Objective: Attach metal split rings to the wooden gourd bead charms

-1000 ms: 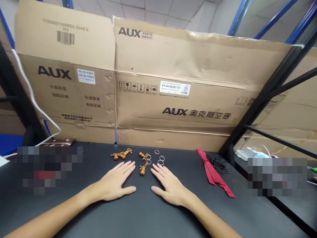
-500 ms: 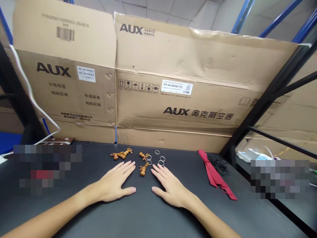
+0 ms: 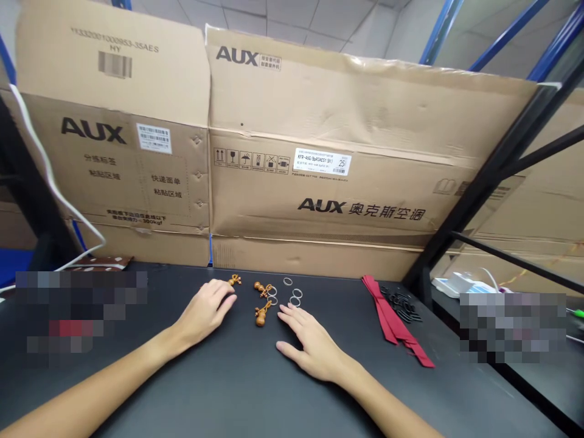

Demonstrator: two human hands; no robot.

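Note:
My left hand [image 3: 206, 309] is over the left group of wooden gourd pendants, its fingers curved and the thumb apart from them. One gourd pendant [image 3: 233, 280] with an orange cord shows just past its fingertips; the hand hides the others there. Whether the fingers touch a pendant, I cannot tell. My right hand [image 3: 314, 345] rests on the black tabletop [image 3: 255, 389], fingers stretched out and holding nothing. Just beyond its fingertips lie metal split rings [image 3: 295, 302]. Between the hands are a front gourd pendant [image 3: 260, 317] and a rear gourd pendant [image 3: 259, 286], beside two more rings [image 3: 272, 292].
Red ribbon strips [image 3: 387, 310] lie at the right, next to a pile of black clasps or loops [image 3: 404, 304]. Tall cardboard panels [image 3: 365, 115] stand along the back. A white cable [image 3: 50, 167] hangs at the left, and a black metal frame post [image 3: 479, 164] rises at the right.
My left hand has moved forward and slightly left, from lying flat to curving over the left pendants, now mostly hidden. My right hand stays in place, its fingers slightly raised. The view has shifted slightly.

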